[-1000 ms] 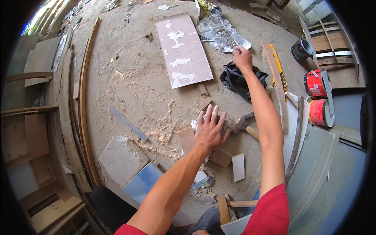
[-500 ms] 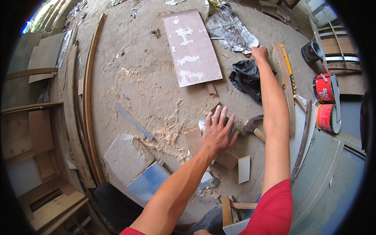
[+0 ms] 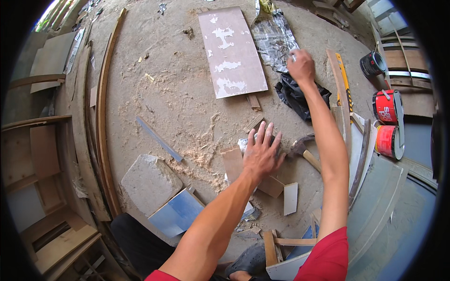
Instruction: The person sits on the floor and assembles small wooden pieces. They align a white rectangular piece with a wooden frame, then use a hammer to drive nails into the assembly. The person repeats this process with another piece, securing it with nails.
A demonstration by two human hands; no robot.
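Near edge first: we're seeing a small wooden frame [image 3: 270, 248] sitting right of our shoe [image 3: 250, 260]. Farther left, a blue board [image 3: 177, 212] is lying just beside a pale stone slab [image 3: 151, 183]. A small white block [image 3: 290, 199] is lying right of our left forearm.

Mid-scene: we're holding our left hand [image 3: 262, 154] spread, palm down, above brown wood pieces [image 3: 230, 161] and a white crumpled item [image 3: 242, 145]. Can't tell if the palm is touching anything. A hammer [image 3: 311, 159] is lying just right of it. A metal strip [image 3: 159, 139] is lying well left, near wood shavings [image 3: 200, 158].

Farther right, a black plastic bag [image 3: 291, 93] is lying partly under our right forearm. Our right hand [image 3: 301, 66] is curling its fingers at the near right edge of the newspaper [image 3: 275, 41]; whether they're pinching it, we can't tell. The newspaper is lying far, right of a flaking board [image 3: 234, 61].
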